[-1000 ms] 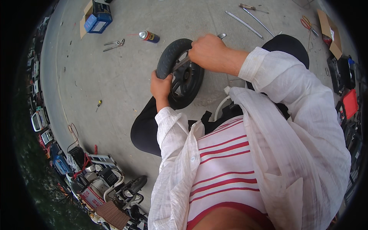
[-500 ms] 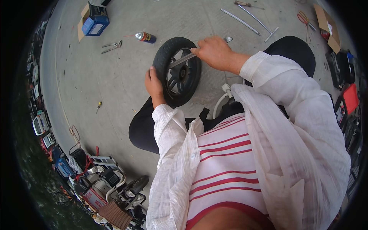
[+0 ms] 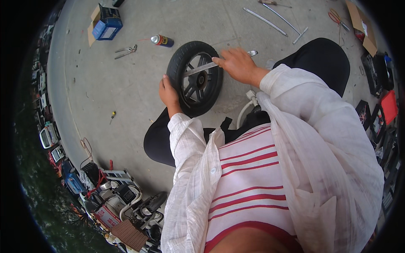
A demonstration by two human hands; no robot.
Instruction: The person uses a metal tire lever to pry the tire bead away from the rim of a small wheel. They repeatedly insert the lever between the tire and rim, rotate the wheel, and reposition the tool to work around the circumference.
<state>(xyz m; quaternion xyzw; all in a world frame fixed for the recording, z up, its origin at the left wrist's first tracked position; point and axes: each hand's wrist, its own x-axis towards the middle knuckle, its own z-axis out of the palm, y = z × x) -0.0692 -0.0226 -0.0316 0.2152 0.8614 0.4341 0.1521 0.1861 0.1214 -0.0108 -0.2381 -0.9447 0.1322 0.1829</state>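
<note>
A small black wheel with a rubber tyre and dark spoked rim stands tilted on the ground before me. My left hand grips the tyre's left side, thumb over the tread and the other fingers hidden behind it. In my right hand is a flat steel tyre lever, which crosses the upper face of the wheel. Its left end is at the inner edge of the tyre; its rounded other end sticks out beyond my knuckles. My right fingers are closed round the bar and slightly blurred.
A spray can, pliers and blue box lie beyond the wheel at left. A small screwdriver is nearer. Metal rods lie far right, near scissors and an open carton. A scooter stands lower left.
My right hand has shifted slightly right and down, and the lever lies a little flatter across the wheel. The left hand keeps its hold on the tyre.
</note>
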